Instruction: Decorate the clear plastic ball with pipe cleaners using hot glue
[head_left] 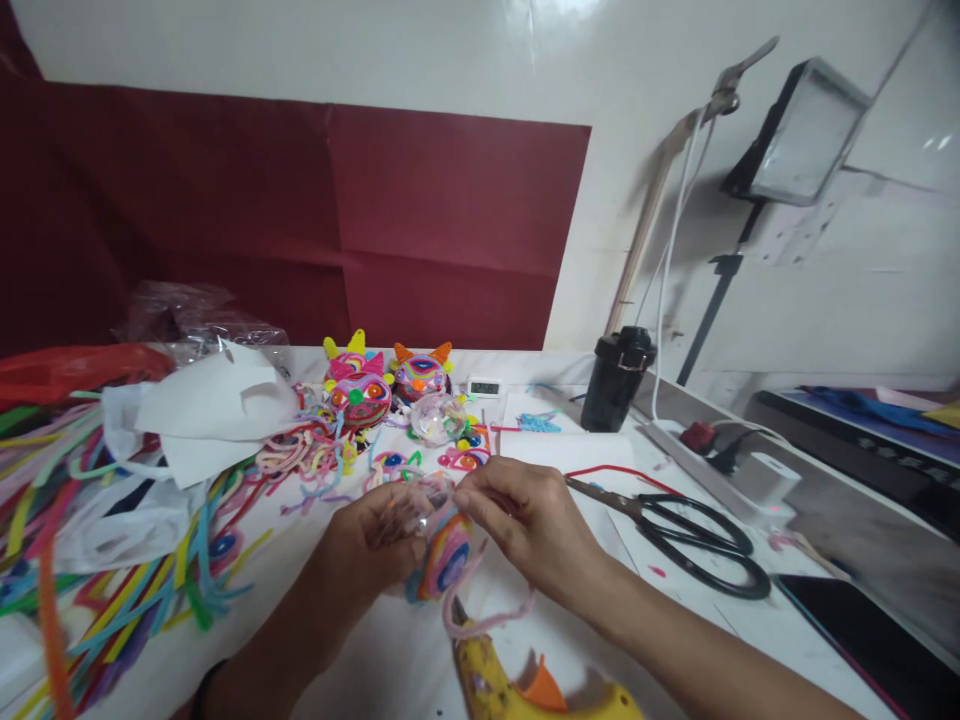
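My left hand [367,545] is closed around a clear plastic ball [405,512], partly covered with coiled pipe cleaners in blue, pink and orange. At the top of the ball, my right hand [517,510] has thumb and forefinger pinched together. A fuzzy pink pipe cleaner [491,628] hangs in a loop below these fingers; its pinched part is hidden. Just beneath lies a yellow hot glue gun [487,670] with an orange trigger, its nozzle close to the loop. Black-handled scissors [660,525] rest to the right of my right hand.
Finished decorated balls [360,400] stand at the back, beside another clear ball [437,418]. Many loose pipe cleaners [142,590] and white paper [225,410] cover the left side. A black bottle [615,380], a power strip [757,495] and a phone [870,630] occupy the right.
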